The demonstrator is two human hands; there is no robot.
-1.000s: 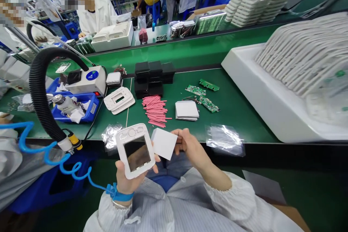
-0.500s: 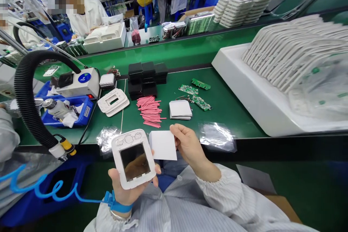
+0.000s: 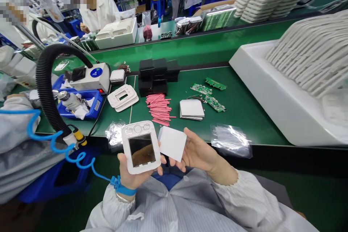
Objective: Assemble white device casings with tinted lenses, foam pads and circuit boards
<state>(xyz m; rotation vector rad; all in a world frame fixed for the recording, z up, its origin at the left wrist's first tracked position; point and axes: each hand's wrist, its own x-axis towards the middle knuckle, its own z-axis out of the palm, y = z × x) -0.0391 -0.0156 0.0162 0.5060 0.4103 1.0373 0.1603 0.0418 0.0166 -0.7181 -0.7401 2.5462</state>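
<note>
My left hand is closed around a white plastic housing with a dark rectangular screen set in it; the front faces up toward me. A blue coiled wrist strap circles my left wrist. In my right hand is a thin white square sheet, gripped at its right edge with fingers beneath it. The sheet sits tilted, right beside the housing's right edge. I cannot tell whether the two touch. Just beyond lies a stack of similar white squares.
Pink strips, black boxes, green circuit boards and white covers lie on the green bench. A large white foam tray of white parts stands right. A black hose arches at left, near a blue bin.
The white square has turned and tilted, and my right hand has shifted from pinching its upper corner to supporting it from the side and below. The camera view has swung left.
</note>
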